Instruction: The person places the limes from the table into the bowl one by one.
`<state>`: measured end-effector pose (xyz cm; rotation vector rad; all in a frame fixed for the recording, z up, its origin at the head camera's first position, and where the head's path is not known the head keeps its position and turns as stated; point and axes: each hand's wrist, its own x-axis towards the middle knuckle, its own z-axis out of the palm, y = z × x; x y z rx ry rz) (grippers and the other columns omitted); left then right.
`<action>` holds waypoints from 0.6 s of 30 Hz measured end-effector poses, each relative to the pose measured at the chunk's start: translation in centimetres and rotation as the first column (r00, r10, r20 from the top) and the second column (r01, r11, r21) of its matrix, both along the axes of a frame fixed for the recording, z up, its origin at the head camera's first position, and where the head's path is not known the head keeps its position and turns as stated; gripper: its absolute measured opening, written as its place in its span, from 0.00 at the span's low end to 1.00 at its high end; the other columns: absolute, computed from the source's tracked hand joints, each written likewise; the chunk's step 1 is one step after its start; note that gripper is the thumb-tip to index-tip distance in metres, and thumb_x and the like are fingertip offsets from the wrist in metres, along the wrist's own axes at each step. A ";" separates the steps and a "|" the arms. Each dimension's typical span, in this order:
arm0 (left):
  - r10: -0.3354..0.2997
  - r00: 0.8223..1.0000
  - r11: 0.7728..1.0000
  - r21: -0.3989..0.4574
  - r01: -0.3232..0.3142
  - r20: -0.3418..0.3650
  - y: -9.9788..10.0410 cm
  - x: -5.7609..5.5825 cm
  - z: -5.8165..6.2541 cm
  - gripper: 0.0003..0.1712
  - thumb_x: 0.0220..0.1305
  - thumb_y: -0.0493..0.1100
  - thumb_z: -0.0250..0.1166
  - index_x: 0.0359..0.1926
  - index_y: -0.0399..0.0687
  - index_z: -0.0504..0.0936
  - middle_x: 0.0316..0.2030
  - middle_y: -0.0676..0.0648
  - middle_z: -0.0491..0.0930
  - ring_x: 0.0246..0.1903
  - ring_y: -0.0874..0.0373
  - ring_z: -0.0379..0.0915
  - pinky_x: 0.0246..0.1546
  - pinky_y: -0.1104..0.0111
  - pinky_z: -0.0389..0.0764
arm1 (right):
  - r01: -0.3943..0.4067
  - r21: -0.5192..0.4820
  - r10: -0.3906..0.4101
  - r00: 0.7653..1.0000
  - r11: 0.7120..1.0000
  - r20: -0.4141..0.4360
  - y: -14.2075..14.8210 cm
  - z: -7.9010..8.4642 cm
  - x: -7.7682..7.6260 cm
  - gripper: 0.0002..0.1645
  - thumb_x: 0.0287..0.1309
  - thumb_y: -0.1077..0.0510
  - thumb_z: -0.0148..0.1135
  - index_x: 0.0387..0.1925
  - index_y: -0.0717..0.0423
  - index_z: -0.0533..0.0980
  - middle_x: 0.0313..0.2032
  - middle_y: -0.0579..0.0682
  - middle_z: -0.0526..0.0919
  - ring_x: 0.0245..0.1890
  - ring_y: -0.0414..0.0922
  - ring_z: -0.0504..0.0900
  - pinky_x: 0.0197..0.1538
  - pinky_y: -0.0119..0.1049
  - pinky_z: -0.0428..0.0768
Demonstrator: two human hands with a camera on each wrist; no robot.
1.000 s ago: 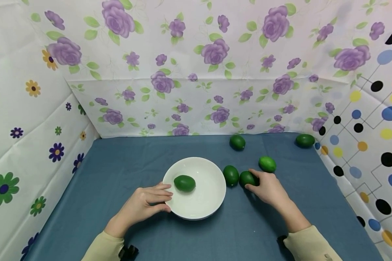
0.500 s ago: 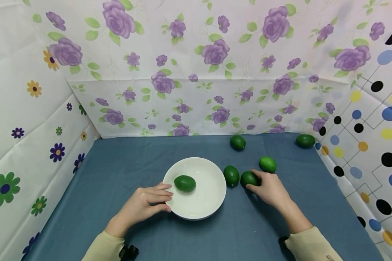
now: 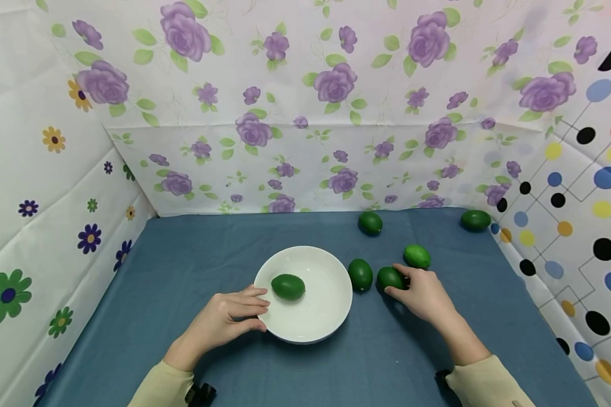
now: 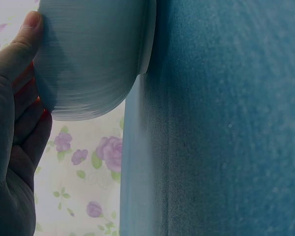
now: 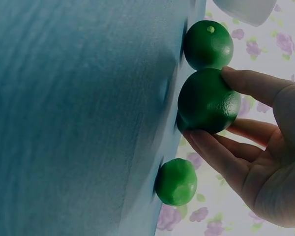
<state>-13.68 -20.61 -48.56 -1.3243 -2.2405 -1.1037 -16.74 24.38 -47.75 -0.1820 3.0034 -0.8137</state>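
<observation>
In the head view my left hand point(image 3: 234, 314) holds the near-left rim of a white bowl point(image 3: 326, 316), fingertips over the edge. The left wrist view shows the thumb against the bowl's outer wall point(image 4: 93, 59). One dark green lime point(image 3: 288, 287) lies inside the bowl, left of its middle. My right hand point(image 3: 422, 294) grips another dark green lime point(image 3: 390, 278) between thumb and fingers, low over the cloth. Just left of it sits a further dark lime point(image 3: 360, 275), beside the bowl. A brighter green lime point(image 3: 416, 256) rests behind the right hand's fingers.
Two more dark limes lie at the back of the blue cloth point(image 3: 209, 243): one lime point(image 3: 370, 223) behind the bowl's right side, another lime point(image 3: 476, 220) in the far right corner. A flowered back sheet point(image 3: 295, 141) and patterned side sheets enclose the table.
My right hand has shifted slightly right with its lime, widening a small gap from the lime beside the bowl. The left hand and bowl have stayed in place.
</observation>
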 end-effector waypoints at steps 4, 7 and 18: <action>0.004 1.000 1.000 -0.001 -0.004 -0.002 0.0 0.0 -0.1 0.23 0.50 0.47 0.79 0.50 0.51 0.89 0.45 0.50 0.87 0.53 0.47 0.81 0.63 0.61 0.74 | 0.001 -0.009 -0.001 1.000 1.000 -0.006 0.1 0.1 0.1 0.39 0.58 0.44 0.72 0.66 0.55 0.73 0.46 0.57 0.86 0.41 0.51 0.84 0.38 0.48 0.85; 0.005 1.000 1.000 -0.002 -0.005 -0.001 0.0 0.0 -0.1 0.23 0.50 0.47 0.79 0.50 0.52 0.88 0.45 0.51 0.87 0.53 0.48 0.81 0.63 0.61 0.74 | 0.001 -0.017 -0.001 1.000 1.000 -0.014 0.1 0.2 0.2 0.39 0.58 0.43 0.72 0.66 0.56 0.73 0.47 0.57 0.86 0.43 0.52 0.85 0.40 0.49 0.85; 0.008 1.000 1.000 -0.003 -0.008 0.003 0.0 0.0 -0.1 0.23 0.51 0.47 0.79 0.50 0.51 0.88 0.46 0.51 0.87 0.53 0.46 0.81 0.63 0.62 0.74 | -0.021 -0.081 0.015 0.997 0.996 -0.070 -0.8 1.2 0.5 0.39 0.57 0.41 0.72 0.66 0.55 0.74 0.50 0.57 0.85 0.46 0.53 0.85 0.42 0.50 0.87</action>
